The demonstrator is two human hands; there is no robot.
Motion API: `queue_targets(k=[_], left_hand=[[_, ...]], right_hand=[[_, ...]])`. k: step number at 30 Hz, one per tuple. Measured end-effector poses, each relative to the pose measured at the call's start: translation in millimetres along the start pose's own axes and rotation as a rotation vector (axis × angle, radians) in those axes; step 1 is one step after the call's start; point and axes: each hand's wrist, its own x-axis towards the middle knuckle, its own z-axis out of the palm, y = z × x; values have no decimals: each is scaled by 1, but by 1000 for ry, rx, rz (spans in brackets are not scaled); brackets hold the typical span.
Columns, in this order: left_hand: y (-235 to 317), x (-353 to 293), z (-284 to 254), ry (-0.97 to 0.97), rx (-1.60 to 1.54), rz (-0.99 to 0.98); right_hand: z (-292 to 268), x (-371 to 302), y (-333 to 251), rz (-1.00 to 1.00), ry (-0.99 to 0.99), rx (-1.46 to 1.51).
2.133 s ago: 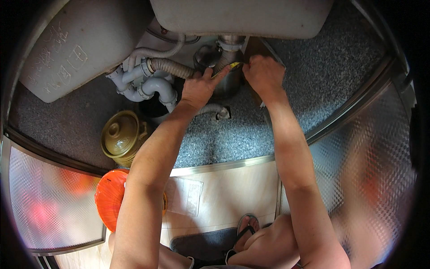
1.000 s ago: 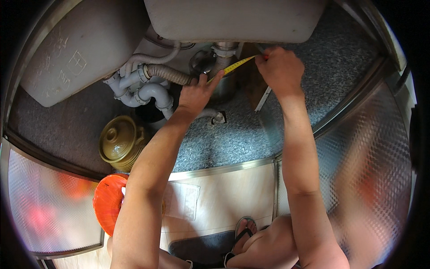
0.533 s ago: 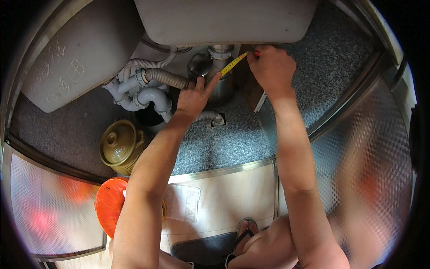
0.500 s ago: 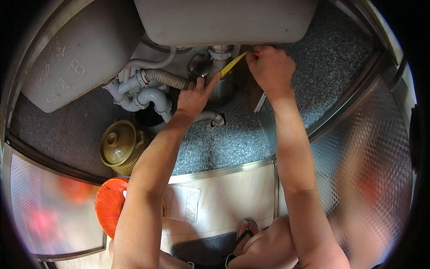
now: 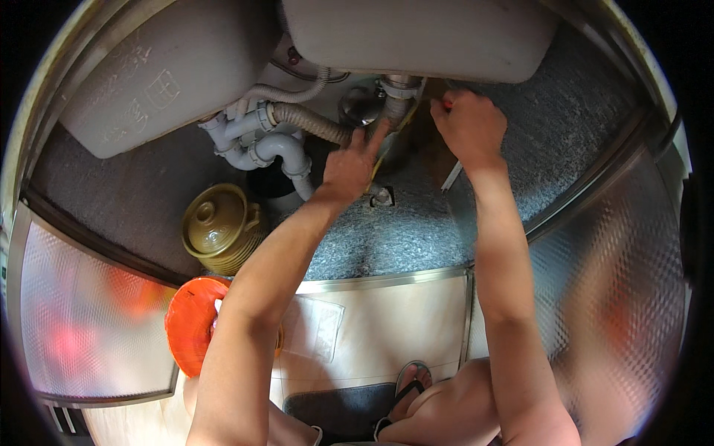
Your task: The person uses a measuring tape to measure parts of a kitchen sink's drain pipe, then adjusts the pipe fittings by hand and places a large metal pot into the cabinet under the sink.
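At two o'clock, a small red piece is clasped by the right hand. At one o'clock, the yellow tape is seen beside the left hand (whether anything is gripped there cannot be told).

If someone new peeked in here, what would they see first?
Probably the bright orange thing at the lower left, partly hidden by the left arm. Next, perhaps the shiny lidded pot, just above it in the picture. Then the thin yellow strip beside the left hand, near the middle, and the small red thing in the right hand.
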Motion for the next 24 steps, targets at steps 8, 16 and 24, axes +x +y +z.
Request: queue_targets(k=[8, 16, 24], left_hand=[[2, -77, 12, 131, -585, -112], [-3, -115, -6, 101, -797, -148], [-8, -133, -14, 285, -861, -18]], right_hand=[[-42, -26, -45, -264, -234, -45], [-50, -76, -85, -627, -300, -20], [-26, -97, -124, -717, -550, -73]])
